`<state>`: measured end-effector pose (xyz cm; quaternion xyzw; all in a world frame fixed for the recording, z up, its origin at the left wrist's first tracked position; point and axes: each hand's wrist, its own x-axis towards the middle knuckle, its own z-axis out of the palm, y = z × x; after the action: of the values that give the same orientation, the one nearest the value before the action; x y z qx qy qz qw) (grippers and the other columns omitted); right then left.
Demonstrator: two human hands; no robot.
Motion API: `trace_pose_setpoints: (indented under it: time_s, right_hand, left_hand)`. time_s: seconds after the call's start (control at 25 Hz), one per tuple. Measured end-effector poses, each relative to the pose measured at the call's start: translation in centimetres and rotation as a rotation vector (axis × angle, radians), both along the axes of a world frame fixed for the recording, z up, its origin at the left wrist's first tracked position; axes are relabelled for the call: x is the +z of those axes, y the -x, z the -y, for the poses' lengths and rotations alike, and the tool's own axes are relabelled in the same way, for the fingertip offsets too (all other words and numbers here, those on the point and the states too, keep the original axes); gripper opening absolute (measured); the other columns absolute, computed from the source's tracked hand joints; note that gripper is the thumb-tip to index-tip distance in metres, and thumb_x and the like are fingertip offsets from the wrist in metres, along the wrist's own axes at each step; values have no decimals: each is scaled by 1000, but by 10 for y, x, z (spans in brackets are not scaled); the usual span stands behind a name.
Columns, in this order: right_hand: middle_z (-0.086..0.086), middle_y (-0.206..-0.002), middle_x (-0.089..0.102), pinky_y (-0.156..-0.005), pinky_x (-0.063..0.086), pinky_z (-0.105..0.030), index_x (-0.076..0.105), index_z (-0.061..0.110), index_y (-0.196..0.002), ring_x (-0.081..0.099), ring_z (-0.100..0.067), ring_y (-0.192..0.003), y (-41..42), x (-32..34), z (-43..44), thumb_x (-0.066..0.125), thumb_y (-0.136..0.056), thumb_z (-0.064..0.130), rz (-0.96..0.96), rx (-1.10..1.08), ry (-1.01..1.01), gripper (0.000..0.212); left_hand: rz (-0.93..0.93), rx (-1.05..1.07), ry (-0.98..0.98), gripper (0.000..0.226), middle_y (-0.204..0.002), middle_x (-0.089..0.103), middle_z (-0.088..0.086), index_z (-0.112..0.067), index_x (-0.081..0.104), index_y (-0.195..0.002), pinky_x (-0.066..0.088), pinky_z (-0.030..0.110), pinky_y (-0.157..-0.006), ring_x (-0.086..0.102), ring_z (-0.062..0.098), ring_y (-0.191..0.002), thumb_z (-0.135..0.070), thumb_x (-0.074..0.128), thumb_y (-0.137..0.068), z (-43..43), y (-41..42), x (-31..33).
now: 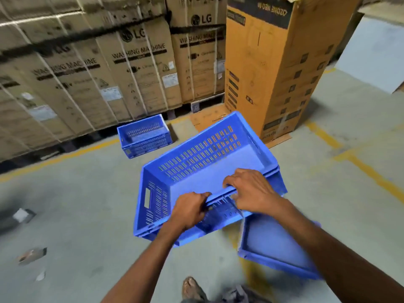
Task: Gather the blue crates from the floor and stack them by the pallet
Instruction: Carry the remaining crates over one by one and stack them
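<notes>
I hold a blue slotted crate (pixel 196 162) tilted in front of me, above the floor. My left hand (pixel 189 209) and my right hand (pixel 251 191) both grip its near rim, side by side. A second blue crate (pixel 277 248) lies on the floor under my right forearm, partly hidden. A third blue crate (pixel 144 136) stands upright on the floor farther off, right in front of the pallet (pixel 196 104) that carries stacked washing machine cartons.
Strapped washing machine cartons (pixel 135 68) fill the left and back. A tall orange-brown carton (pixel 273 68) stands on flattened cardboard at the right. Yellow lines cross the concrete floor. Small scraps (pixel 24 215) lie at the left. My foot (pixel 193 288) shows at the bottom.
</notes>
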<state>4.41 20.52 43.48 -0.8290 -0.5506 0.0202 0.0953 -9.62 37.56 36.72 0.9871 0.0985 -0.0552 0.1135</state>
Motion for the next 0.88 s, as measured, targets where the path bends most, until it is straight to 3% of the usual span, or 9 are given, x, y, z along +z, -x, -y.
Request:
trace_pose_setpoints:
  time_s: [0.04, 0.12, 0.2, 0.28, 0.4, 0.48, 0.6, 0.76, 0.88]
  right_hand:
    - [6, -87, 70, -76, 46, -31, 71, 30, -94, 62, -16, -96, -1, 6, -27, 69, -71, 34, -40, -38, 27, 24]
    - [4, -113, 70, -95, 40, -37, 72, 29, -96, 54, -19, -117, -12, 9, -73, 55, -82, 50, 9, -172, 42, 31]
    - [-11, -143, 52, -105, 31, -48, 70, 22, -108, 40, -31, -134, -29, 3, -113, 63, -80, 52, 228, -400, 62, 42]
    - [-18, -156, 28, -102, 36, -49, 59, 17, -123, 38, -39, -134, -47, 3, -144, 71, -80, 40, 175, -593, 183, 50]
    - [-18, -149, 40, -89, 51, -40, 60, 14, -127, 59, -37, -117, -71, 5, -191, 65, -90, 19, -56, -648, 263, 38]
    - [-16, -133, 58, -90, 52, -40, 65, 16, -123, 61, -35, -116, -89, 4, -222, 61, -90, 12, -126, -603, 191, 33]
    - [-18, -113, 68, -84, 51, -39, 57, 15, -123, 64, -37, -108, -112, -3, -273, 59, -86, 9, -157, -550, 50, 37]
    - [-16, -100, 70, -74, 49, -38, 43, 13, -127, 67, -37, -99, -138, 2, -355, 63, -84, 7, -166, -567, -23, 47]
    - [-17, -98, 71, -78, 50, -39, 44, 16, -119, 68, -38, -97, -154, 10, -406, 62, -84, 8, -108, -524, -64, 40]
  left_hand:
    - [14, 31, -22, 20, -90, 72, 11, -24, 55, -105, 48, 40, -63, 65, 40, -89, -36, 58, -90, -17, 6, -4]
    - [30, 82, -48, 22, -88, 72, 11, -25, 53, -106, 44, 38, -60, 66, 39, -87, -29, 59, -85, -40, 15, -7]
    - [45, 116, -72, 23, -91, 73, 10, -25, 52, -106, 44, 38, -61, 67, 39, -89, -28, 58, -85, -67, 20, -4]
    - [41, 144, -84, 24, -93, 74, 9, -25, 53, -107, 42, 37, -61, 66, 38, -90, -24, 57, -84, -93, 20, -1]
    - [-6, 188, -137, 31, -94, 74, 7, -26, 53, -107, 36, 35, -61, 66, 37, -91, -18, 58, -78, -139, 15, 2]
    - [8, 204, -142, 25, -94, 73, 6, -26, 54, -107, 36, 35, -61, 67, 36, -91, -21, 59, -83, -176, 7, 2]
    - [62, 208, -69, 19, -93, 72, 3, -24, 59, -102, 44, 37, -64, 65, 33, -93, -37, 63, -89, -247, -17, -2]
    - [-27, 274, 347, 45, -78, 65, -13, -32, 63, -87, 51, 34, -73, 61, 11, -75, -74, 71, -73, -335, -50, -17]
    - [139, 518, 556, 52, -105, 71, -20, -35, 67, -106, 53, 36, -91, 68, 6, -98, -79, 58, -80, -376, -76, -37]
